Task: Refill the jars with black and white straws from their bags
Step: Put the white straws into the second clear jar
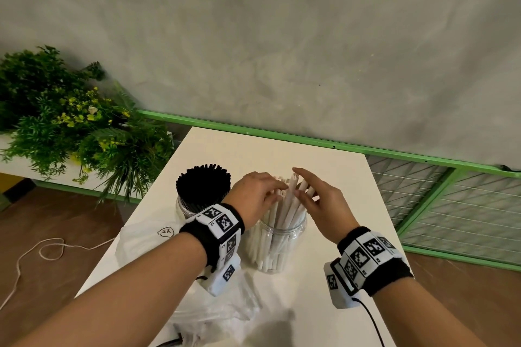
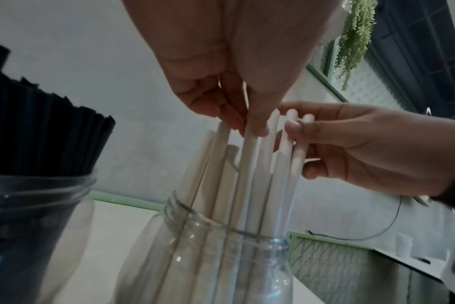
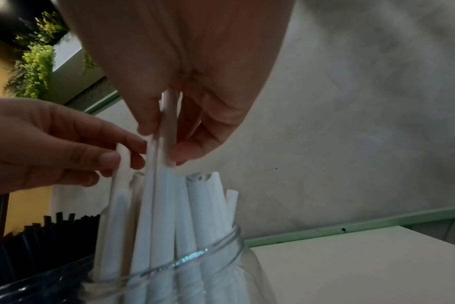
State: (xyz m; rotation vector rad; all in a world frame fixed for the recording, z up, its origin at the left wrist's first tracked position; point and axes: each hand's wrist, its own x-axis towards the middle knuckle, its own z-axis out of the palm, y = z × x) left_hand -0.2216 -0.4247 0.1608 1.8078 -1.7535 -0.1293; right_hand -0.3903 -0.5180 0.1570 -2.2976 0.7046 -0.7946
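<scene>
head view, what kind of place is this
Probably a café or shop corner, staged for recording: jars of black straws and white straws on a table, a planter, a green mesh rail.

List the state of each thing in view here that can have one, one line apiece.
Clear plastic jar of white straws: upright, lidless, straws leaning unevenly.
Clear jar of black straws: upright, lidless, packed full.
Left hand: fingertips pinching white straw tops.
Right hand: thumb and fingers pinching white straws.
Clear plastic bags: lying crumpled on the white table; look emptied.

White straws [image 1: 284, 205], black straws [image 1: 203, 182], green rail [image 1: 282, 136].
</scene>
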